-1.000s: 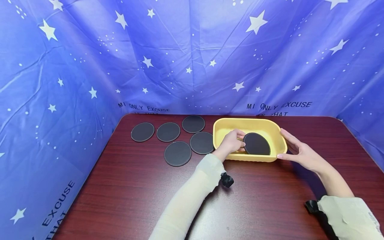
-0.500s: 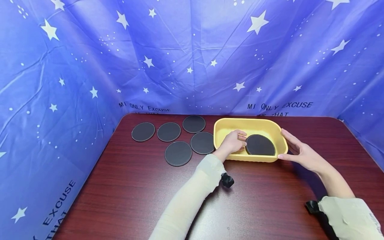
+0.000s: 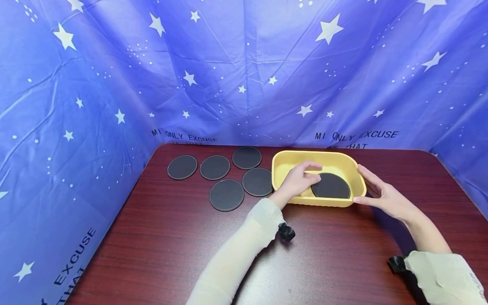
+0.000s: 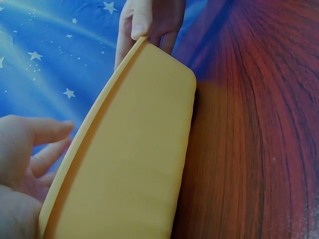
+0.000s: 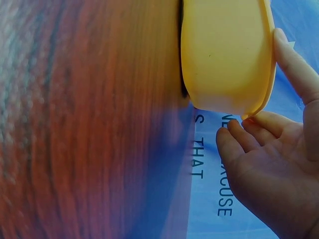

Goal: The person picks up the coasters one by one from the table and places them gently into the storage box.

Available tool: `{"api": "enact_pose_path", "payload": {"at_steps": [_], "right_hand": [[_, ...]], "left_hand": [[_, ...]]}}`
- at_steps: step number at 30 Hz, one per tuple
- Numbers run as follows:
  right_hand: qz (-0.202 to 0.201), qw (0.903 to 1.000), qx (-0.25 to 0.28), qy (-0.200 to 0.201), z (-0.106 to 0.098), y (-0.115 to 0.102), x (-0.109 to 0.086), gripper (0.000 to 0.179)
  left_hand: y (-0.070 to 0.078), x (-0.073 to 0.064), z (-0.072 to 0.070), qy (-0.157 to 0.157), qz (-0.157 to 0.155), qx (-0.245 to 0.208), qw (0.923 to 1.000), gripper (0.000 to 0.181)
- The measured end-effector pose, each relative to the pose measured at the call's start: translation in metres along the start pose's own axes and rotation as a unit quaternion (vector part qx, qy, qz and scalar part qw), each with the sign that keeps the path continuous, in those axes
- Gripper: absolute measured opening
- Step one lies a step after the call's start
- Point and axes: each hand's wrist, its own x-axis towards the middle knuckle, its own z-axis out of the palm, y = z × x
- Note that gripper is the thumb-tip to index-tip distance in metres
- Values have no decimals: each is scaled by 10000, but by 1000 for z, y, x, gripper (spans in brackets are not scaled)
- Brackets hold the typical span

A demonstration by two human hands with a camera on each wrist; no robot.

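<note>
Inside the yellow plastic bin, a black round coaster with a stitched edge lies against the near wall, its near part hidden. My left hand reaches over the near rim with thumb and fingers apart; its fingertips are just over the coaster's left side, and contact there cannot be told. In the left wrist view those fingers show beyond the rim, gripping nothing. My right hand holds the bin's right end, thumb at the near corner and fingers along the far side of that end, also seen in the right wrist view.
Several more black coasters lie flat on the dark red wooden table left of the bin; one coaster is close to its left wall. A blue star-printed cloth hangs behind and at the sides.
The coaster in the bin has gone from tilted at my left fingers to lying lower and slightly right. My left hand has let go and its fingers have spread. My right hand stays put.
</note>
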Motion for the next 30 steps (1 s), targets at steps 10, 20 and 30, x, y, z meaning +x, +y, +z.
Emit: {"api": "enact_pose_path", "payload": {"at_steps": [10, 20, 30], "right_hand": [[92, 10000, -24, 24, 0, -1, 1, 91], [46, 10000, 31, 6, -1, 2, -1, 92], [-82, 10000, 46, -23, -2, 3, 2, 93]], "left_hand": [[4, -5, -8, -433, 901, -826, 9916, 41], [14, -22, -24, -631, 1074, -937, 9878, 39], [16, -40, -50, -641, 1211, -881, 9866, 40]]}}
